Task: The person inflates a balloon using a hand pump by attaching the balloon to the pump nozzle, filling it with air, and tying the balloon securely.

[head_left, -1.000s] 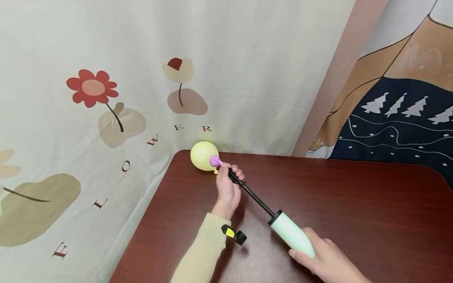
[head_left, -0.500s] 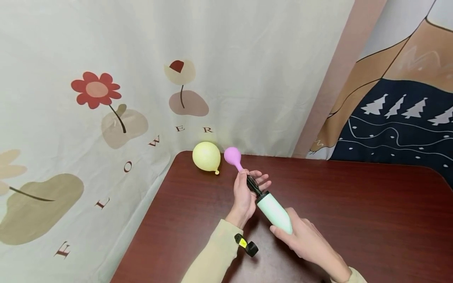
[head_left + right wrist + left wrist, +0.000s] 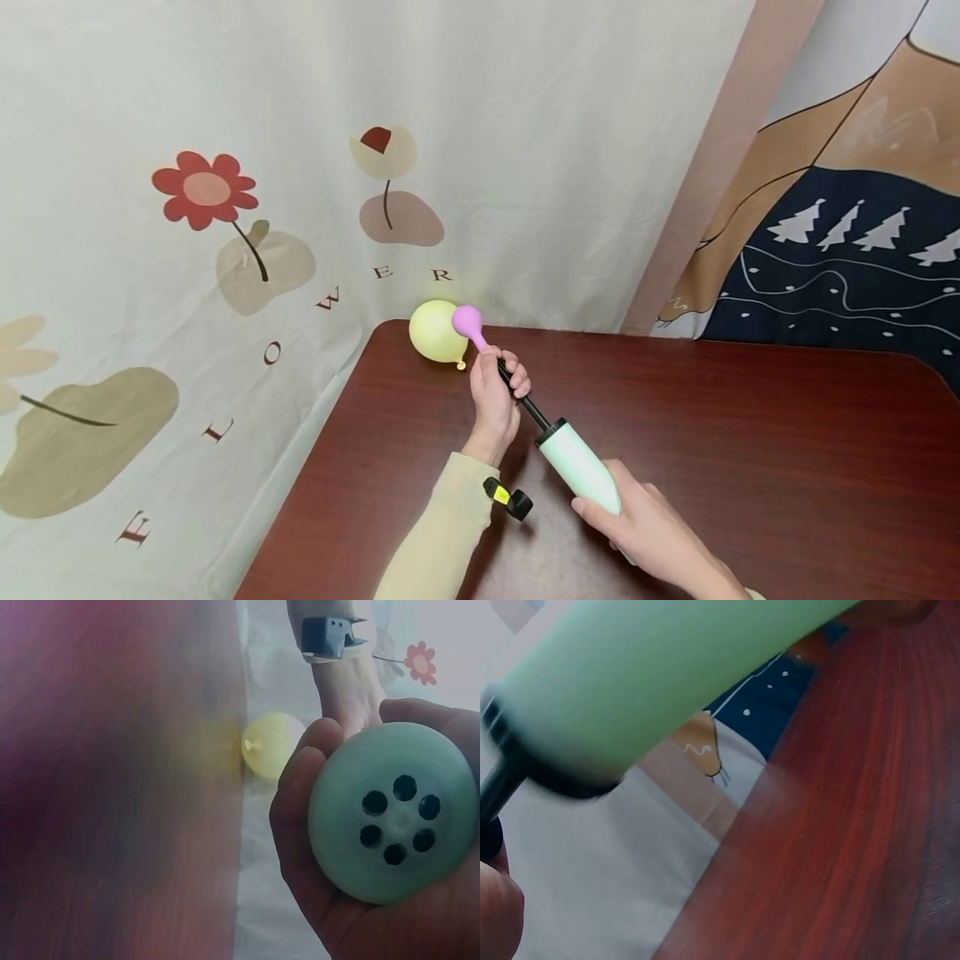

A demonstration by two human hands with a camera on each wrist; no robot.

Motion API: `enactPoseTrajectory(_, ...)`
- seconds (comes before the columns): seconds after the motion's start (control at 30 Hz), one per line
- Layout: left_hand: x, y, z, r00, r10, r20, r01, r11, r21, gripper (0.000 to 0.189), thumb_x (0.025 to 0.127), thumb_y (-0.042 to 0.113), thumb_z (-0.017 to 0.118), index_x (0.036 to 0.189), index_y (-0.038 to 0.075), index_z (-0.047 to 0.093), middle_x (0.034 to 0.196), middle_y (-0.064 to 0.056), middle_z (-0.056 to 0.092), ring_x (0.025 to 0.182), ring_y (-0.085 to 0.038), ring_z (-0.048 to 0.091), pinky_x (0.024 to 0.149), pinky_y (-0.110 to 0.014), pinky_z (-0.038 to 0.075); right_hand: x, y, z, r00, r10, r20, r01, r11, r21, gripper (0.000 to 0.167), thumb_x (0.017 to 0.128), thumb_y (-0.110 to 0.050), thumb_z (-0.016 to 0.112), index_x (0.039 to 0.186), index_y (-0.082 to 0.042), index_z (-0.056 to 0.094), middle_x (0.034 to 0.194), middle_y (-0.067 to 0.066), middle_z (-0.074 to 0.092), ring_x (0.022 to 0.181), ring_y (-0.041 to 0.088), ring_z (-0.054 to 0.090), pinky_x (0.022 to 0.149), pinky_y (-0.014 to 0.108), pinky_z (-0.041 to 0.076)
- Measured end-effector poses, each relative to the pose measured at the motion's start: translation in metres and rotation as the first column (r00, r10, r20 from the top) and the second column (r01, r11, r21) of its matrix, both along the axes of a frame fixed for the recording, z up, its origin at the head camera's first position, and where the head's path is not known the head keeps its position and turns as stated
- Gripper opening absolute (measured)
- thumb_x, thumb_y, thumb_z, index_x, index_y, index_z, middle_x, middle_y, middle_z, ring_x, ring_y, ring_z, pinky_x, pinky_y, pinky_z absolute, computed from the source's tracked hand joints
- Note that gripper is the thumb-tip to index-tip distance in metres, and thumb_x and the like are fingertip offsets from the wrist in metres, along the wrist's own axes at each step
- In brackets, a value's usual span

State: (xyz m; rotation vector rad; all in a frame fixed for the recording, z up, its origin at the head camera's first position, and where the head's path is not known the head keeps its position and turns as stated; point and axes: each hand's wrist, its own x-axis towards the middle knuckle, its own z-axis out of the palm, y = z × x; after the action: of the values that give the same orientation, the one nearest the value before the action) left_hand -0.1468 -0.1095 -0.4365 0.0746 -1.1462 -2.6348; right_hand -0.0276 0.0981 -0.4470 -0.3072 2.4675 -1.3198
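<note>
A balloon pump with a mint-green barrel [image 3: 579, 468] and a black rod [image 3: 535, 412] is held between both hands in the head view. My right hand [image 3: 647, 521] grips the barrel's rear end; the right wrist view shows its holed end cap [image 3: 401, 817] with fingers curled round it. My left hand [image 3: 498, 400] holds the black front end and pinches the neck of a small, partly inflated purple balloon [image 3: 468, 322] on the nozzle. The nozzle itself is hidden by the fingers. In the left wrist view the barrel [image 3: 667, 675] is large and blurred.
A tied yellow balloon [image 3: 437, 332] lies at the table's far left corner, behind the purple one. The dark red wooden table [image 3: 750, 433] meets a pale printed curtain [image 3: 540, 167] at the back. A black camera [image 3: 517, 503] sits on the left wrist.
The rod slid in, barrel and front end coming together, then drew partly out again. The purple balloon has grown; it swung right, then back left in front of the yellow one.
</note>
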Motion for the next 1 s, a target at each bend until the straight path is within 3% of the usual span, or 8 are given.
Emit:
enactPoseTrajectory(0.13,-0.003,-0.004,0.005,1.000,0.019,0.002,-0.019,1.000,0.002,0.025,0.112,0.015,0.032,0.089,0.014,0.043,0.071,0.002,0.045,0.050,-0.003,0.040,0.043,-0.013,0.031,0.009,0.013,0.005,1.000,0.002,-0.016,-0.001,0.997,0.081,0.057,0.091,-0.053,0.076,0.131,-0.018,0.058,0.093,-0.007,0.062,0.076,0.007,0.057,0.066,0.028,0.047)
enactPoseTrajectory(0.3,-0.003,-0.003,0.013,1.000,0.012,-0.012,-0.011,0.999,0.039,0.024,0.113,0.016,0.034,0.091,0.015,0.044,0.071,0.002,0.045,0.050,-0.004,0.041,0.044,-0.014,0.032,0.015,0.027,0.010,1.000,0.009,-0.014,-0.008,0.994,0.113,0.055,0.090,-0.052,0.076,0.131,-0.020,0.057,0.096,-0.008,0.063,0.079,0.006,0.057,0.069,0.029,0.048)
enactPoseTrajectory(0.4,-0.001,0.002,0.016,0.998,-0.041,-0.041,0.046,0.989,0.139,0.026,0.115,0.019,0.034,0.092,0.014,0.046,0.073,0.001,0.046,0.053,-0.006,0.041,0.046,-0.015,0.033,0.014,0.034,0.011,0.999,0.034,0.042,-0.036,0.998,0.045,0.055,0.093,-0.048,0.075,0.133,-0.014,0.055,0.092,-0.003,0.062,0.070,0.010,0.059,0.062,0.029,0.050)
enactPoseTrajectory(0.5,0.003,0.008,0.018,0.986,-0.153,-0.074,0.166,0.957,0.239,0.029,0.115,0.025,0.033,0.094,0.014,0.049,0.078,0.001,0.047,0.061,-0.009,0.042,0.054,-0.018,0.036,0.010,0.037,0.009,0.989,0.067,0.132,-0.058,0.996,-0.075,0.055,0.098,-0.042,0.070,0.135,-0.007,0.050,0.088,0.005,0.060,0.061,0.018,0.060,0.054,0.032,0.052)
enactPoseTrajectory(0.6,0.009,0.014,0.017,0.955,-0.279,-0.103,0.297,0.908,0.296,0.029,0.114,0.029,0.032,0.099,0.014,0.052,0.084,0.001,0.048,0.071,-0.012,0.043,0.063,-0.022,0.039,0.005,0.038,0.007,0.982,0.091,0.168,-0.063,0.984,-0.166,0.055,0.100,-0.039,0.068,0.135,-0.002,0.047,0.085,0.009,0.060,0.056,0.023,0.062,0.051,0.035,0.054)
enactPoseTrajectory(0.7,0.015,0.018,0.014,0.918,-0.373,-0.132,0.396,0.875,0.280,0.026,0.114,0.027,0.031,0.105,0.015,0.053,0.091,0.001,0.050,0.082,-0.013,0.046,0.073,-0.024,0.042,0.002,0.038,0.004,0.981,0.126,0.145,-0.087,0.965,-0.249,0.050,0.102,-0.034,0.067,0.132,0.001,0.046,0.080,0.013,0.060,0.054,0.023,0.062,0.050,0.037,0.055)
enactPoseTrajectory(0.87,0.017,0.010,0.006,0.859,-0.489,-0.152,0.506,0.856,0.106,0.030,0.115,0.023,0.030,0.109,0.017,0.059,0.111,-0.001,0.066,0.109,-0.017,0.059,0.094,-0.032,0.048,-0.005,0.043,0.004,0.965,0.226,0.134,-0.155,0.901,-0.404,0.035,0.107,-0.022,0.058,0.125,0.005,0.044,0.077,0.021,0.062,0.054,0.025,0.064,0.052,0.039,0.057)
enactPoseTrajectory(1.0,0.015,-0.004,-0.003,0.795,-0.578,-0.184,0.580,0.813,-0.046,0.028,0.113,0.018,0.037,0.106,0.018,0.065,0.120,-0.002,0.073,0.123,-0.022,0.062,0.106,-0.040,0.048,-0.010,0.050,0.006,0.945,0.287,0.156,-0.196,0.880,-0.432,0.030,0.109,-0.020,0.054,0.122,0.005,0.045,0.078,0.022,0.063,0.055,0.027,0.065,0.052,0.039,0.056)
